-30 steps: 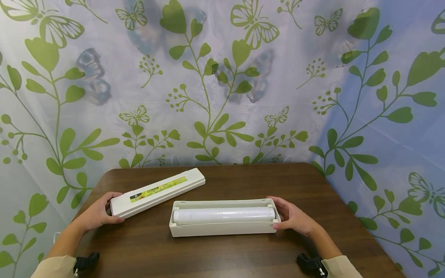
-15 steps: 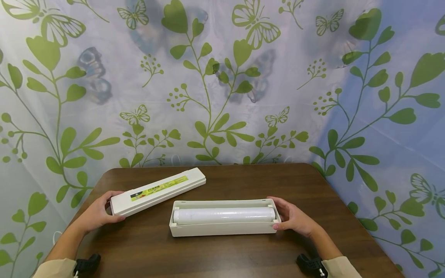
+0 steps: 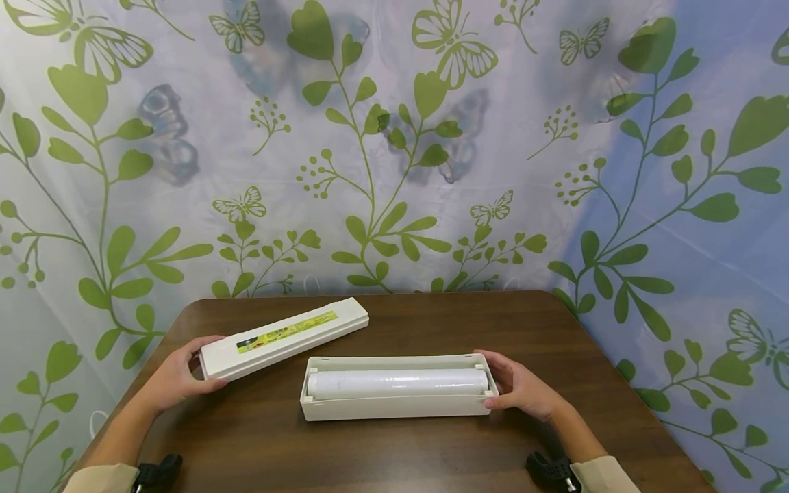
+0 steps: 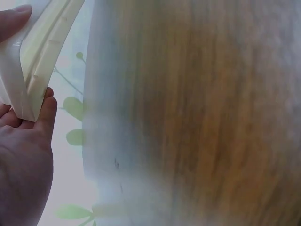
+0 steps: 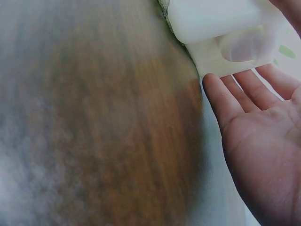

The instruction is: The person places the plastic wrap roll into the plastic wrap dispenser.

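My left hand (image 3: 179, 376) grips the near left end of a long white lid (image 3: 320, 333) with a yellow-green label (image 3: 286, 332). Tilted, the lid slants up to the right; its hollow underside shows in the left wrist view, between thumb and fingers. A long white cling film box (image 3: 394, 409) without its cover sits on the table, to the right of the lid and nearer to me. Inside it lies a roll of cling film (image 3: 397, 383). At the box's right end, my right hand (image 3: 524, 388) holds it, thumb on the front corner and fingers at the back.
Both things are over a brown wooden table (image 3: 394, 452) with rounded back corners. Behind it hangs a pale curtain (image 3: 394, 171) with green leaves and butterflies. Black straps (image 3: 157, 472) are on both wrists.
The lid has shifted slightly to the right together with my left hand. My right hand, the box and the roll have stayed in place.
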### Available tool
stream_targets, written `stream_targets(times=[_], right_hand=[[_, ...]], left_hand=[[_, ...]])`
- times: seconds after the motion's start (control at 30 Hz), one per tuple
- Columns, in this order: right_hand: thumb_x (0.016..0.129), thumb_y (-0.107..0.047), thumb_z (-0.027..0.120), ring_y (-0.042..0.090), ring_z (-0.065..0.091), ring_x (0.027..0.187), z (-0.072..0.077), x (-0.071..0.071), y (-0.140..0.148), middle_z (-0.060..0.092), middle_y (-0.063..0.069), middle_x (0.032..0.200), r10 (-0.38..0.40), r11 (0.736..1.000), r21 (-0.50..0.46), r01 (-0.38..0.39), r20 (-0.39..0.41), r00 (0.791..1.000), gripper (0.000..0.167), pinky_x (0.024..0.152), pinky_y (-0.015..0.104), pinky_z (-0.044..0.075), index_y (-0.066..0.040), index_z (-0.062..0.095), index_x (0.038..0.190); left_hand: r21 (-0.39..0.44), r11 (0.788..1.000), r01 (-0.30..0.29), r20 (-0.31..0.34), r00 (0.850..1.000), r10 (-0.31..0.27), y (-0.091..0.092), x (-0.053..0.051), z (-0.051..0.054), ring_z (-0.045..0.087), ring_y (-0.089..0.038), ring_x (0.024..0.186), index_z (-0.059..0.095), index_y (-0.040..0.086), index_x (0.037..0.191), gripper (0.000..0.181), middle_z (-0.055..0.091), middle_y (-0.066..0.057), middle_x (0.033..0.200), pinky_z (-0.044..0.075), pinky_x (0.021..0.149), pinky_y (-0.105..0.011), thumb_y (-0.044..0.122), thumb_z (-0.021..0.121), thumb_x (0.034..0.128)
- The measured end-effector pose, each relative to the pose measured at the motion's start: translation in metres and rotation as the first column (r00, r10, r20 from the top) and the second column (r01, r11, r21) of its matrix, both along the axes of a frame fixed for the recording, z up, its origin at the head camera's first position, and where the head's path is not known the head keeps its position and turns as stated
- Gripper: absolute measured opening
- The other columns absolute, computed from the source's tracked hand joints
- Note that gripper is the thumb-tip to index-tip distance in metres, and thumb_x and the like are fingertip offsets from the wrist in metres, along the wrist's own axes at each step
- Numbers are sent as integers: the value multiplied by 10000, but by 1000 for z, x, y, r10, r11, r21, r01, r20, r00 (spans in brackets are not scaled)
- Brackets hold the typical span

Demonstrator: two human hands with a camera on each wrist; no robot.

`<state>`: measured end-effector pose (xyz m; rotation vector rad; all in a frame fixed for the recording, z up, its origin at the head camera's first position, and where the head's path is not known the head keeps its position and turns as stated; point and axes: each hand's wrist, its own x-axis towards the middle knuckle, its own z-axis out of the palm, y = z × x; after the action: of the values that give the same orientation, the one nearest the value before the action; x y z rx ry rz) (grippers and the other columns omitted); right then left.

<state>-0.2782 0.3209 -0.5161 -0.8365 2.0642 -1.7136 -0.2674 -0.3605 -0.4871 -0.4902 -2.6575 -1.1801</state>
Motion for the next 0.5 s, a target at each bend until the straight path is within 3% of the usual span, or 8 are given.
stream_targets(times=[0.5], right_hand=[[857,17,770,122,562,1280,1,0,0,349,338,1549,9,1000,-9,-9,-1,1000,894,965,346,571,35,241,1578]], left_hand=[[51,999,-10,-93,996,15,9,-2,-3,544,8,911,575,13,1363,765,605,-26,1186,432,777,-83,95,941,696]])
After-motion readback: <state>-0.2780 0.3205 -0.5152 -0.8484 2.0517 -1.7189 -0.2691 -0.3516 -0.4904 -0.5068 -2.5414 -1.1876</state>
